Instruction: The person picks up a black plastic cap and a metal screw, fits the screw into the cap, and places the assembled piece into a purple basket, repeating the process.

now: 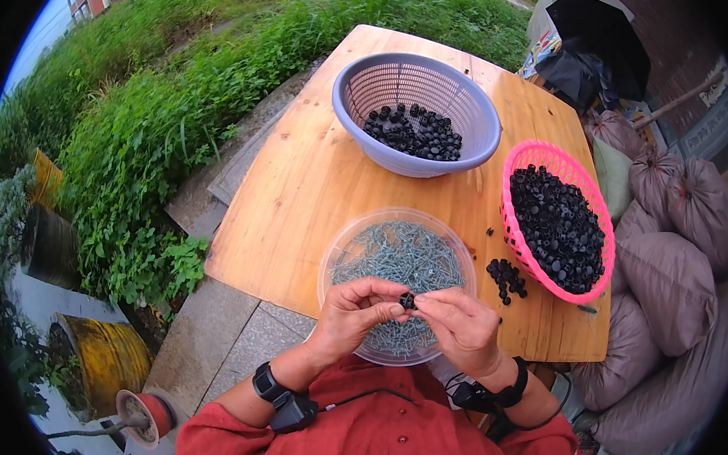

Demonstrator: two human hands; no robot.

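Above a clear round tub (pixel 326 263) full of loose silver screws (pixel 408 251), my two hands meet. Between the thumb and fingers of my left hand (pixel 357 312) is pinched a small black plastic cap (pixel 407 300). My right hand (pixel 461 323) has its thumb and fingertips closed together at the cap's right side; whatever they hold, if anything, is too small to make out. To the right of the tub lies a small pile of black caps (pixel 507 280) on the wooden table (pixel 291 198).
A lavender basket (pixel 477 155) with some black caps stands at the table's far side. At the right, a pink basket (pixel 510 224) is heaped with black caps. Stuffed sacks (pixel 669 279) crowd the table's right edge; a black umbrella (pixel 601 38) is behind. Plants grow at left.
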